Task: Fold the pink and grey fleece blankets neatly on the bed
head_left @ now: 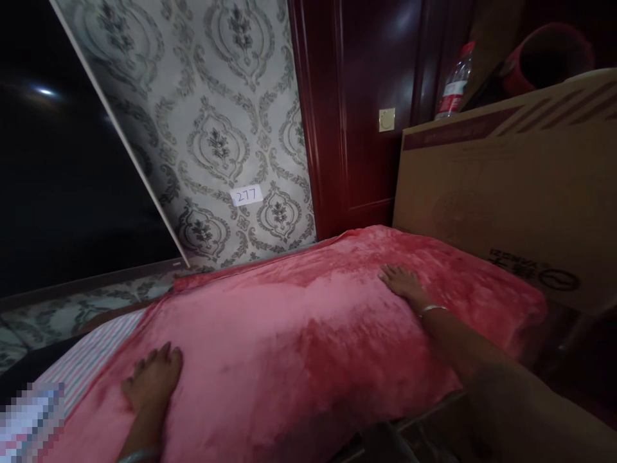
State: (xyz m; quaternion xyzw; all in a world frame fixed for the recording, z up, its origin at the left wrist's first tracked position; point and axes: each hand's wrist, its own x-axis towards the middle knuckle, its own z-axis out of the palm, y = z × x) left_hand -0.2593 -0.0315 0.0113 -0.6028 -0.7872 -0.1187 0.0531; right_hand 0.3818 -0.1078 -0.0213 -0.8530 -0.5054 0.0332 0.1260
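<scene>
A pink plush blanket (270, 321) lies spread over a long surface, with darker red patches where the pile is brushed the other way. My left hand (153, 378) rests flat on its left part, fingers apart. Farther off on the right side, my right hand (402, 283) also lies flat on the blanket with its fingers stretched out. Neither hand holds anything. Under the blanket's left edge a striped cloth (91, 350) shows. What supports the blanket is mostly hidden.
A large dark television screen (72, 148) stands at the left. Behind the blanket are a patterned wall with a paper label reading 277 (247, 195) and a dark red door (366, 77). At right stands a big cardboard box (482, 186), with a plastic bottle (454, 87) by its top edge.
</scene>
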